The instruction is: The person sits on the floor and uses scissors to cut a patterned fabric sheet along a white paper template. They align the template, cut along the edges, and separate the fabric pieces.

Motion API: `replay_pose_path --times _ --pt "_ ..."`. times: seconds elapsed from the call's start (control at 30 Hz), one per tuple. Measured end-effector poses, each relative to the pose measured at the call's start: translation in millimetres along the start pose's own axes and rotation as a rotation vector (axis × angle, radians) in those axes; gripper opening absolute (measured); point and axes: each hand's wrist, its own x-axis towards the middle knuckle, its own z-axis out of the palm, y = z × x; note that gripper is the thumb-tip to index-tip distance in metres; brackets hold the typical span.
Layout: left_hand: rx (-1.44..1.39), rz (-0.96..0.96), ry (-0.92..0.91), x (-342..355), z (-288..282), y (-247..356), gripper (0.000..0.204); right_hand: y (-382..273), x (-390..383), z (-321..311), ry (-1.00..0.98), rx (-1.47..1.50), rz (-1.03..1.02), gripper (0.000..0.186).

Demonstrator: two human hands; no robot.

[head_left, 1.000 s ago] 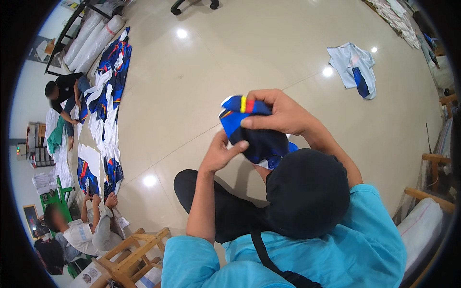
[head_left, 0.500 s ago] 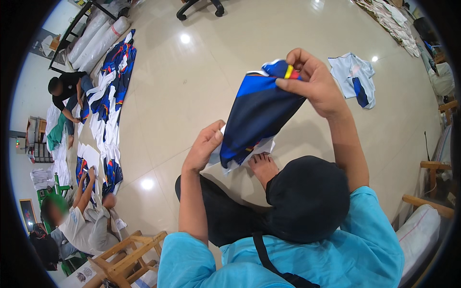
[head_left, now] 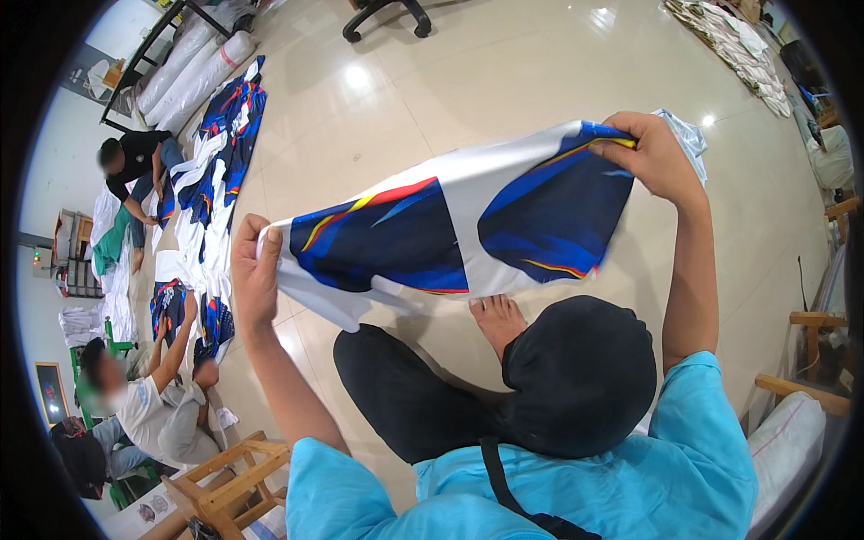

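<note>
From where I stand, with the turquoise shirt (head_left: 585,486) as the dial's centre, the person's bare foot (head_left: 500,321) rests at 11 o'clock on the glossy pale floor (head_left: 324,180). Farther along 11, a white and dark-blue cloth (head_left: 450,220), trimmed red and yellow, hangs stretched out above the floor between two hands. The left hand (head_left: 256,281), at 10, has its grip closed, thumb clamping one end; the right hand (head_left: 655,157), just past 12, has its grip closed around the opposite upper corner. A wooden stool (head_left: 225,490) stands at 9. Beyond, at 10, a co-worker in black (head_left: 137,171) leans over patterned fabric pieces (head_left: 216,202). A wheeled chair base (head_left: 387,16) sits farthest, at 11.
</note>
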Motion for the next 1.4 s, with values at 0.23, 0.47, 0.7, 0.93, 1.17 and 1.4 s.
replay_pose_path --times 0.23,0.47,0.7,0.93,1.17,1.4 --pt "0.487 -0.111 -0.304 7 -35 33 0.020 18 20 -23 0.051 -0.349 -0.099 0.013" --pt "0.792 -0.132 -0.236 14 -63 20 0.014 52 44 -18 0.100 -0.318 -0.137 0.018" --pt "0.764 -0.188 -0.224 16 -90 -23 0.016 68 46 -2 -0.007 0.294 0.323 0.031" --pt "0.776 -0.223 -0.283 32 -99 -86 0.017 104 51 29 -0.038 0.567 0.505 0.044" --pt "0.900 -0.191 -0.309 105 -85 -186 0.026 173 132 84 -0.090 0.588 0.656 0.041" --pt "1.007 -0.346 0.000 165 -40 -277 0.040 230 229 167 0.179 0.405 0.607 0.057"
